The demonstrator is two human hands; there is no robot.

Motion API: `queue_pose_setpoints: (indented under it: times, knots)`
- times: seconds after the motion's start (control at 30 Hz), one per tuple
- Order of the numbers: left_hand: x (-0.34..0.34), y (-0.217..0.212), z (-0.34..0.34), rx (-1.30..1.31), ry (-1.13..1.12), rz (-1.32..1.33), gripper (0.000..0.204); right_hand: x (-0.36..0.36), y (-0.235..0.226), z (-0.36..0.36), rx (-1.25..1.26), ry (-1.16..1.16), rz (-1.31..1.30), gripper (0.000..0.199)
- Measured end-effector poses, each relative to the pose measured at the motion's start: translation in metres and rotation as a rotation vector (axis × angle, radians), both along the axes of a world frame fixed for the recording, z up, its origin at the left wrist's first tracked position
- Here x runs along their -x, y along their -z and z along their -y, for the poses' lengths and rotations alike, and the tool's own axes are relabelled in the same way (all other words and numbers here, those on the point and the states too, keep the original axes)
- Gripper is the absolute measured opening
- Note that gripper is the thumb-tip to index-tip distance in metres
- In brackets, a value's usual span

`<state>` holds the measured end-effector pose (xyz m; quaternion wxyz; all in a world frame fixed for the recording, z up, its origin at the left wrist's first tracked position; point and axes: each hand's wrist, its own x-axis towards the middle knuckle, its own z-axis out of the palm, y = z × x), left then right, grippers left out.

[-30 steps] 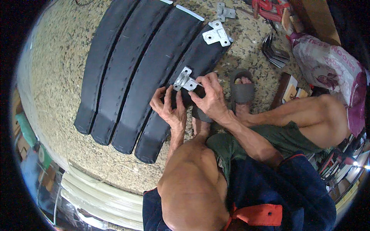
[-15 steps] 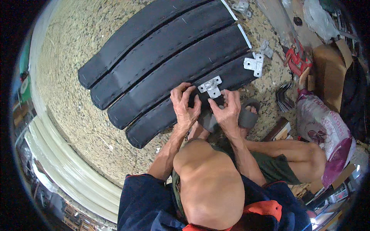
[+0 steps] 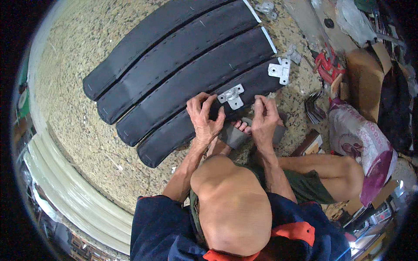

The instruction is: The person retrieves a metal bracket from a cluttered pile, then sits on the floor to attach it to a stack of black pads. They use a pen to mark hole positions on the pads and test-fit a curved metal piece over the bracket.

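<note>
My left hand (image 3: 203,121) bears on the nearest black padded strip (image 3: 174,135), its curled fingers and thumb gripping across the strip. A silver metal bracket (image 3: 231,96) with screw holes lies on that strip, just right of my left fingertips. To the right of the bracket, my right hand (image 3: 265,122) is closed with thumb and fingertips together, by the strip's near edge. Whatever small thing it may hold is hidden. A second silver bracket (image 3: 280,70) sits at the strip's right end. Three more black padded strips (image 3: 198,77) lie side by side beyond.
Further brackets lie on the pebbled floor (image 3: 65,78) past the strips' right ends. Red-handled tools (image 3: 327,65), bent dark metal pieces (image 3: 314,106), a cardboard box (image 3: 365,82) and a printed white-and-purple sack (image 3: 361,139) are at right. Long pale wrapped rolls (image 3: 74,191) curve along the left.
My right hand has drawn away from the bracket toward the right, and its thumb and fingertips have come together. My left hand stays on the strip. The whole view has shifted slightly.
</note>
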<state>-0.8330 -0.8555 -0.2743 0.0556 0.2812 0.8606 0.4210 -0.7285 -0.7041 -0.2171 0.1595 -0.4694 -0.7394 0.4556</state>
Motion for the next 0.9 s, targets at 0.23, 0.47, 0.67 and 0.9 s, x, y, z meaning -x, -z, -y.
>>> queue_pose_setpoints:
  times: [0.23,0.47,0.67,0.9]
  knots:
    - [-0.007,-0.008,-0.007,0.081,0.011,0.02,0.068,-0.005,-0.015,-0.017,0.116,0.076,-0.111,0.034]
    - [-0.018,-0.002,-0.014,0.138,-0.019,-0.024,0.074,0.007,-0.008,-0.002,0.173,0.048,-0.355,0.012]
    - [-0.02,0.002,-0.011,0.118,-0.024,-0.029,0.084,0.003,-0.004,-0.001,-0.096,-0.085,-0.166,0.014]
    - [-0.02,0.005,-0.01,0.159,0.014,-0.059,0.083,0.008,0.007,0.003,-0.191,-0.097,-0.215,0.017]
